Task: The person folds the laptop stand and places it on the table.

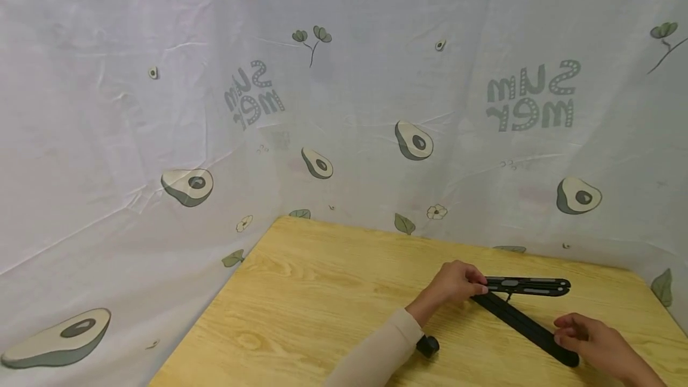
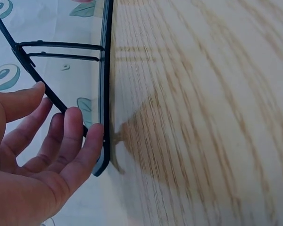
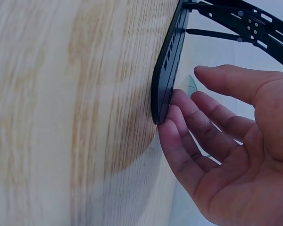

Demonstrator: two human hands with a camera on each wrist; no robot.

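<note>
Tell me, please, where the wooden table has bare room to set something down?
The table is bare from its left edge and far corner across to the left hand. It is crowded at the right, where both hands touch the black folding stand, right hand, small black knob nearby.

- Black folding stand (image 1: 524,309) between the hands: matt dark finish, smooth flat bars, thin wire-like struts
- Table (image 1: 322,291) under both hands: pale wood, visible grain, smooth with slight sheen
- Backdrop (image 1: 161,106) beyond the hands: thin creased cloth, matt, printed with avocados
</note>
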